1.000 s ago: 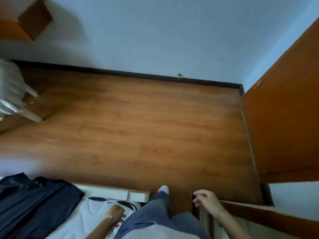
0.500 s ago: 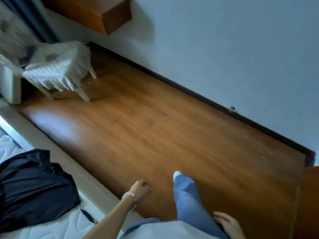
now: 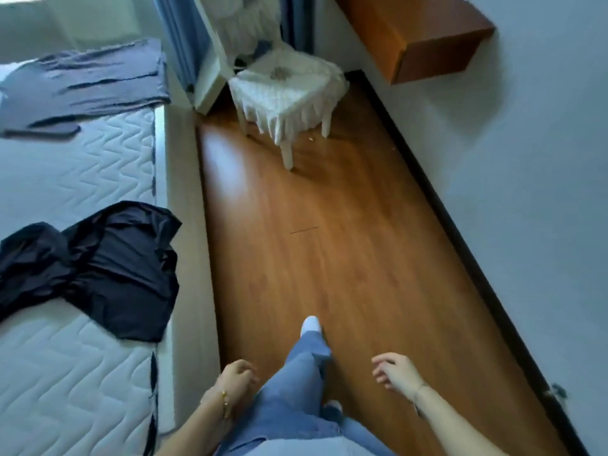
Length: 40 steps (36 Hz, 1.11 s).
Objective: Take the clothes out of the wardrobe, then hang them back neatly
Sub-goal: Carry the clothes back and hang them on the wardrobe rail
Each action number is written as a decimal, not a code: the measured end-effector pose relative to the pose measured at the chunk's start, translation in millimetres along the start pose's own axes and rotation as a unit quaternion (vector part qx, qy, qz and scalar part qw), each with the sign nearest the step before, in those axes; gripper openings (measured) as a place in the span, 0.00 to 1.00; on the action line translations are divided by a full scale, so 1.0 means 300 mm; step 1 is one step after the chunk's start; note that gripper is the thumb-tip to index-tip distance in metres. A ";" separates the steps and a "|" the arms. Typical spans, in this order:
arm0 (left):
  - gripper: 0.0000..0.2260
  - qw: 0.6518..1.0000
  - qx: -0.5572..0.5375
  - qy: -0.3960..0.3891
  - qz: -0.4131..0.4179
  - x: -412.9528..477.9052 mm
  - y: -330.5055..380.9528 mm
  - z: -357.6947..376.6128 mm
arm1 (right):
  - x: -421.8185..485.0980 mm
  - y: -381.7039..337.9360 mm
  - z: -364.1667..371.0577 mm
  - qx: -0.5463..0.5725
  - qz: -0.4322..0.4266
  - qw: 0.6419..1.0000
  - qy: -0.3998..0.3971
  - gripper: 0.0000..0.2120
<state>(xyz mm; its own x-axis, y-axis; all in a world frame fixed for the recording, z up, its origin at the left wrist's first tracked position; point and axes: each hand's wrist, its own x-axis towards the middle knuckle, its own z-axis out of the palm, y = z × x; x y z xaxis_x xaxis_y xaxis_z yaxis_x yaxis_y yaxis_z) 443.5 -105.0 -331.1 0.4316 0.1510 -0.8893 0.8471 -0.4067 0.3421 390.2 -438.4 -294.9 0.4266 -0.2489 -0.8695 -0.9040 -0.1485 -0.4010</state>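
Both your hands hold nothing. Your left hand point(image 3: 235, 378) has its fingers loosely curled, and there is a thin gold bracelet point(image 3: 225, 394) on that wrist. Your right hand point(image 3: 394, 373) has relaxed fingers, slightly spread, over the floor point(image 3: 329, 241), which is glossy brown wood-look plank.

Two garments lie on the mattress point(image 3: 65, 179), a white one quilted in zigzags:
- black garment point(image 3: 108, 268): smooth, slightly shiny, crumpled, at the near edge beside the floor.
- grey-blue garment point(image 3: 85, 87): matte, spread flat in long folds at the far end, well apart from the black one.

One chair point(image 3: 286, 90) has a white fringed cover, with three legs showing. One boxy brown wall shelf point(image 3: 418, 37) is mounted above a dark skirting point(image 3: 460, 245). You're in blue jeans point(image 3: 296, 383) with one white sock point(image 3: 311, 324) forward.
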 end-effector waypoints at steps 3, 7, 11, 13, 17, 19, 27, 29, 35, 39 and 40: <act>0.10 0.995 -0.083 0.027 -0.041 -0.022 0.058 -0.018 | 0.118 -0.220 -0.031 -0.013 -0.034 0.999 -0.001 0.11; 0.11 0.980 -0.165 0.057 -0.092 0.080 0.134 -0.054 | 0.243 -0.477 -0.051 -0.030 -0.048 0.998 -0.011 0.14; 0.10 0.985 -0.142 0.028 -0.097 0.129 0.302 -0.094 | 0.337 -0.686 -0.059 -0.059 -0.034 0.998 -0.019 0.14; 0.10 0.984 -0.152 0.026 -0.084 0.171 0.420 -0.118 | 0.383 -0.778 -0.057 -0.076 -0.037 0.996 -0.032 0.14; 0.10 0.985 -0.165 0.018 -0.057 0.258 0.690 -0.178 | 0.480 -0.949 -0.085 -0.101 -0.042 0.994 -0.027 0.12; 0.11 0.985 -0.170 0.026 -0.033 0.300 0.833 -0.217 | 0.524 -1.041 -0.107 -0.116 -0.048 0.992 -0.019 0.12; 0.12 0.958 -0.279 0.050 0.030 0.505 1.327 -0.377 | 0.788 -1.467 -0.124 -0.152 -0.059 0.987 -0.012 0.12; 0.12 0.957 -0.284 0.056 0.030 0.570 1.426 -0.407 | 0.865 -1.611 -0.098 -0.175 -0.073 0.982 -0.009 0.13; 0.13 0.955 -0.284 0.084 -0.034 0.736 1.614 -0.566 | 1.066 -2.106 0.008 -0.258 -0.104 0.961 -0.010 0.14; 0.13 0.942 -0.315 0.108 -0.049 0.808 1.706 -0.698 | 1.162 -2.398 0.131 -0.268 -0.126 0.953 -0.058 0.14; 0.12 0.938 -0.325 0.112 -0.052 0.825 1.719 -0.724 | 1.175 -2.469 0.168 -0.285 -0.134 0.946 -0.072 0.14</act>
<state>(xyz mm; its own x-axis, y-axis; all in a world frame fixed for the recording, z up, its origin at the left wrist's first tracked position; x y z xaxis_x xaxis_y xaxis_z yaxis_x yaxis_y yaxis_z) 1054.6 -81.7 -308.8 0.3292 0.3745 -0.8668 0.8668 0.2442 0.4347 1208.6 -367.9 -318.8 0.5935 -0.0025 -0.8048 -0.5829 -0.6909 -0.4277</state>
